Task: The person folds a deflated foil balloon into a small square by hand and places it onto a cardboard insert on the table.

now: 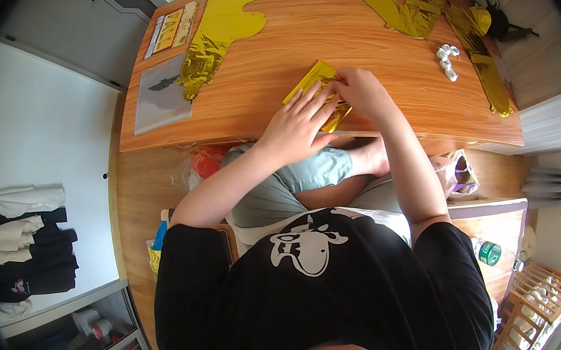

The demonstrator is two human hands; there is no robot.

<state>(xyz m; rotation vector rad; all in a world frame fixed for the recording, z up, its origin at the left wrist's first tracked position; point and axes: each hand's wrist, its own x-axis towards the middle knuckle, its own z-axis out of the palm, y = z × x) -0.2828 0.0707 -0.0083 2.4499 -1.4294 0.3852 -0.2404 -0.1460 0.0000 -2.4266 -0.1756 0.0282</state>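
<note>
The table (296,30) bears gold foil (312,74) under left grip (293,130) and right grip (366,92).

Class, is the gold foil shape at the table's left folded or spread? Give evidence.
Spread: the gold foil shape lies stretched out on the table, curved outline showing; near end crinkled.

Left hand (293,130), fingers spread, and right hand (363,91), fingers bunched, both touch a gold foil piece (313,76) on the wooden table (295,36). A longer gold sheet (232,16) lies to the left, near a clear plastic bag (161,111); to the right, small white rolls (447,63) lie beside a gold strip (488,77).
</note>
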